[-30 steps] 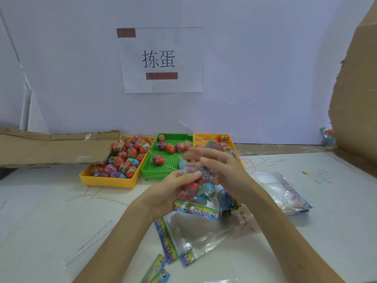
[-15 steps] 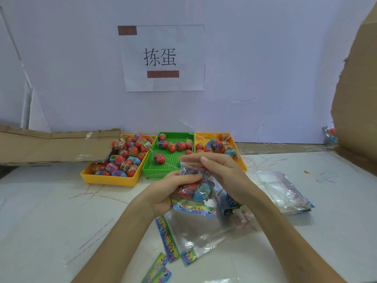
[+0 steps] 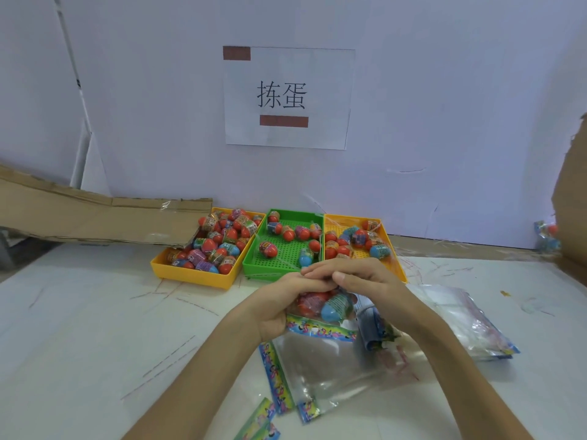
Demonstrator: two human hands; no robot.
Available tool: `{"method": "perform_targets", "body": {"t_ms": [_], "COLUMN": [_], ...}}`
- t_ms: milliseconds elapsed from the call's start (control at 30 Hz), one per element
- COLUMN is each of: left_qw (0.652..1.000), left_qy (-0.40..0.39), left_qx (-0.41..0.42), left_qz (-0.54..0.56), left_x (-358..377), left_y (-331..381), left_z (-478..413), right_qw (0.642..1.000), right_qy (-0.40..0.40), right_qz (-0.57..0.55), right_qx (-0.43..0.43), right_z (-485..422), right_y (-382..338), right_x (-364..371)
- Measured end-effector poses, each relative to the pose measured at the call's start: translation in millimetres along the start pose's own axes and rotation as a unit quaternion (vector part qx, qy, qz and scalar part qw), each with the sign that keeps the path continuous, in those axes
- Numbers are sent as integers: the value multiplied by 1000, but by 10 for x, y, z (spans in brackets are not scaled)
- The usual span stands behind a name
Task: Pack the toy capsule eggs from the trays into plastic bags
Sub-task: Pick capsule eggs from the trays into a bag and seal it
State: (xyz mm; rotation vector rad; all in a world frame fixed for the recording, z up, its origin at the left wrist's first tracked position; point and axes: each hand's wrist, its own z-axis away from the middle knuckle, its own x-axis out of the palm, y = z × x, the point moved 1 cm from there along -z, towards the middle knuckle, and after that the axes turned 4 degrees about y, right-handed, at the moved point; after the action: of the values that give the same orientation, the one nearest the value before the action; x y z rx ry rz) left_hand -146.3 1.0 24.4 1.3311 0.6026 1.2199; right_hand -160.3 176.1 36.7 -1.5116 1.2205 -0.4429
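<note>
Left hand (image 3: 279, 300) and right hand (image 3: 365, 277) are pinching the mouth of a partly filled plastic bag (image 3: 324, 308). Many capsule eggs (image 3: 219, 246) are waiting in trays (image 3: 254, 265) at twelve o'clock, and empty bags (image 3: 333, 373) are lying at six.

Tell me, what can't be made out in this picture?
All head view.
Mouth of the filled bag: covered by the left hand and right hand gripping it.
Eggs inside it: count hidden by fingers.
Bag at right edge: partly behind cardboard.
Egg labels in the trays: too small.
</note>
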Motion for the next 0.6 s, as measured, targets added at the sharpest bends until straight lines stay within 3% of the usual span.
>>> {"method": "perform_targets", "body": {"t_ms": [333, 600], "left_qw": [1000, 999], "left_qy": [14, -47], "left_qx": [1, 18], "left_qz": [-11, -17], "left_x": [-3, -35], "left_y": [-30, 56], "left_z": [-15, 87], "right_qw": [1000, 1000], "right_qy": [-3, 7], "right_qz": [29, 13], "right_qx": [-12, -6], "right_z": [-23, -2], "right_y": [16, -47], "right_x": [69, 48]}}
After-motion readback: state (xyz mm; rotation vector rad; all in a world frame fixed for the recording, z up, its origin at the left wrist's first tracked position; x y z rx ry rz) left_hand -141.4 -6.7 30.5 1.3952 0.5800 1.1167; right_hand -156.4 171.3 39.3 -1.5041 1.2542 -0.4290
